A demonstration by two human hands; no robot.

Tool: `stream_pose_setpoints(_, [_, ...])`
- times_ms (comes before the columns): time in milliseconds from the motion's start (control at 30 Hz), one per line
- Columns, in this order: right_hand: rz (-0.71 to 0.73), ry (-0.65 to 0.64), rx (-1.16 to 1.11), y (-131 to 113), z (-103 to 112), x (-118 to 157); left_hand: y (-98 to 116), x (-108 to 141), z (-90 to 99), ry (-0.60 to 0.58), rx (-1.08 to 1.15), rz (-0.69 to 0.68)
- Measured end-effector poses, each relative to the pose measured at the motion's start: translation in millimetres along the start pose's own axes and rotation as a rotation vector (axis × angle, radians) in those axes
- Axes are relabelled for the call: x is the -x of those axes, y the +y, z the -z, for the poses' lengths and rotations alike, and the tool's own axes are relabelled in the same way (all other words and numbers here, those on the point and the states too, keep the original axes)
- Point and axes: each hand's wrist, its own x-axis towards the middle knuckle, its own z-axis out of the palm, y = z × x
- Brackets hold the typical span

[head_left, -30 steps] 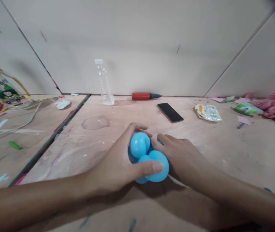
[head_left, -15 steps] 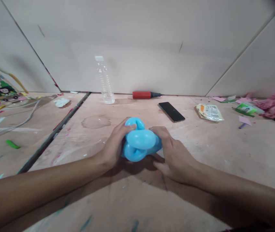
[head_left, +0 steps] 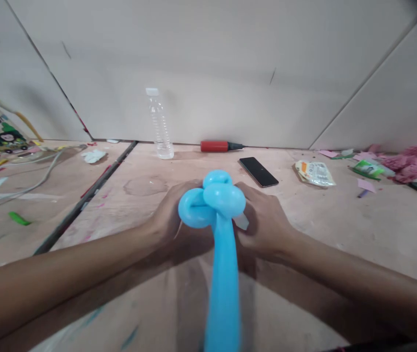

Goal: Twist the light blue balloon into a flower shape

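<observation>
A light blue twisting balloon is held between my hands over the table. Several rounded loops bunch together at its far end, and a long straight length runs from them toward me, out of the bottom of the view. My left hand grips the loops from the left, its fingertips hidden behind them. On the other side my right hand is closed around the right part of the bunch, with most of its fingers out of sight behind the balloon.
Along the wall stand a clear plastic bottle and a lying red hand pump. A phone and a plastic packet lie to the right. Pink scraps are at far right; a printed bag and cables at left.
The balloon has turned in my hands: its long straight length now points toward me, where before only the bunched loops showed. Both hands stay on it.
</observation>
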Motion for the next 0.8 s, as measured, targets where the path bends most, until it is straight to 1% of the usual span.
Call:
stream_pose_setpoints(100, [-0.151,-0.078,-0.213,-8,0,4,1,5,-3.9,0.09,-0.001,-0.021])
stream_pose_setpoints(167, [-0.223,-0.153,-0.489,-12,0,7,-4,6,-4.3,0.133,-0.003,-0.033])
stream_pose_setpoints(233, [-0.297,-0.176,-0.8,-14,3,7,-12,2,-2.9,0.176,-0.001,-0.041])
stream_pose_setpoints(267, [-0.322,-0.18,-0.914,-14,5,7,-15,0,-1.9,0.197,0.001,-0.046])
stream_pose_setpoints(300, [-0.333,-0.185,-0.971,-14,8,6,-18,-2,-1.1,0.216,0.002,-0.052])
stream_pose_setpoints(333, [-0.337,-0.198,-0.962,-13,11,4,-20,-4,-0.4,0.233,0.003,-0.06])
stream_pose_setpoints(367, [-0.34,-0.215,-0.904,-11,14,3,-21,-5,-0.1,0.244,0.004,-0.069])
stream_pose_setpoints(433, [-0.345,-0.222,-0.717,-6,19,-1,-19,-3,-0.7,0.249,0.002,-0.091])
stream_pose_setpoints(500, [-0.353,-0.148,-0.537,1,23,-5,-14,3,-2.7,0.227,-0.013,-0.114])
stream_pose_setpoints(567, [-0.362,-0.051,-0.451,7,27,-8,-9,11,-5.4,0.177,-0.061,-0.14])
stream_pose_setpoints(633, [-0.382,0.014,-0.484,9,32,-10,-6,18,-7.8,0.117,-0.12,-0.162])
stream_pose_setpoints(667, [-0.402,0.019,-0.557,8,34,-10,-5,21,-8.8,0.106,-0.131,-0.165])
stream_pose_setpoints(733, [-0.452,-0.019,-0.756,5,37,-10,-5,23,-10.5,0.141,-0.123,-0.149])
stream_pose_setpoints(800, [-0.498,-0.088,-0.936,2,38,-8,-6,23,-12.3,0.223,-0.105,-0.085])
